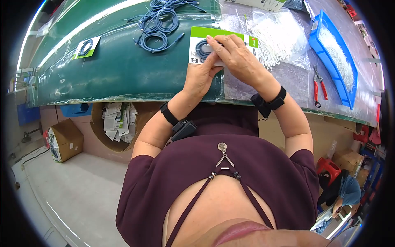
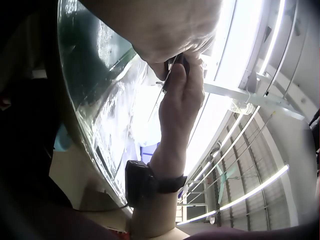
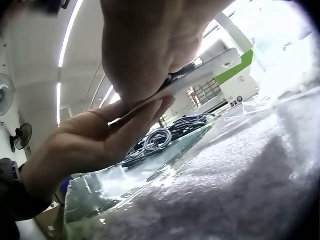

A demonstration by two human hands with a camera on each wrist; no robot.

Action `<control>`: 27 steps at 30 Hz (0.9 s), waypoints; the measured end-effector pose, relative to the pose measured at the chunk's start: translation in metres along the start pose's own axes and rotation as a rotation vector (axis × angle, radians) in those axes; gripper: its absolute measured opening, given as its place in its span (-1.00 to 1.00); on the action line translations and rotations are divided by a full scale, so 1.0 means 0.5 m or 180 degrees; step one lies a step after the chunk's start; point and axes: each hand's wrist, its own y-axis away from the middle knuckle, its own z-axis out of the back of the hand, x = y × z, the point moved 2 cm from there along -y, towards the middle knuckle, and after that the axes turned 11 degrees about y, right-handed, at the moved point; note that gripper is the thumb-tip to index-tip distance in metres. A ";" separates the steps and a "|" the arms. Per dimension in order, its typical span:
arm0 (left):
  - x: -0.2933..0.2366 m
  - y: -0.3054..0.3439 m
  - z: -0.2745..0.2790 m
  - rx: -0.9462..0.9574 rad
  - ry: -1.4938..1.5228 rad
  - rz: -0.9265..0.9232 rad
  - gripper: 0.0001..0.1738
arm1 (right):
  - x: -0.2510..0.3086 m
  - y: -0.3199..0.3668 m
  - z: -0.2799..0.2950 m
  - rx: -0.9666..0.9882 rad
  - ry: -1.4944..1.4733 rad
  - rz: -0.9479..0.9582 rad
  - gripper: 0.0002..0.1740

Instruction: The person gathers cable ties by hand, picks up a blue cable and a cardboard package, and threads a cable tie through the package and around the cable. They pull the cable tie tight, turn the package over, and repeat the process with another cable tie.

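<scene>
A green and white packaging card (image 1: 218, 32) with a coiled blue-grey cable (image 1: 200, 49) on its face is held over the table's front part. My left hand (image 1: 199, 78) grips the card's lower edge, thumb on the front. From the right wrist view, the fingers of the left hand (image 3: 95, 132) lie beneath the card (image 3: 200, 75). My right hand (image 1: 238, 59) reaches across from the right, its curled fingers on the coil and partly covering it. The left wrist view shows the right hand (image 2: 177, 105) pinching at the dark coil.
Several coiled blue cables (image 1: 158, 26) lie left of the card, beside another carded cable (image 1: 86, 47). To the right are a bag of white ties (image 1: 279, 35), red-handled cutters (image 1: 319, 88) and a blue bin (image 1: 343, 88). Below the table stands a box of cards (image 1: 119, 121).
</scene>
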 end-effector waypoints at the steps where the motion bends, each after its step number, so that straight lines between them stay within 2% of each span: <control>1: 0.006 0.001 0.000 -0.0067 -0.0004 0.0006 -0.60 | 0.000 0.004 -0.003 0.0008 -0.0007 -0.0025 -0.25; 5: 0.017 -0.003 0.012 -0.0128 0.0207 0.0160 -0.63 | -0.011 0.013 -0.018 -0.0292 -0.0342 -0.0125 -0.28; 8: 0.016 -0.007 0.013 -0.0267 0.0278 0.0288 -0.63 | -0.042 0.029 -0.008 -0.0351 -0.0985 -0.0486 -0.36; 16: 0.021 -0.011 -0.007 -0.0105 0.0365 0.0378 -0.60 | -0.054 0.050 0.002 -0.0308 -0.0780 -0.0591 -0.66; 25: 0.022 -0.016 -0.005 0.0014 0.0184 0.0111 -0.57 | -0.045 0.051 0.016 -0.0453 -0.0469 -0.0587 -0.69; 27: 0.012 -0.020 -0.013 0.0054 0.0045 -0.0052 -0.57 | -0.059 0.045 0.032 -0.0722 -0.0556 -0.0694 -0.72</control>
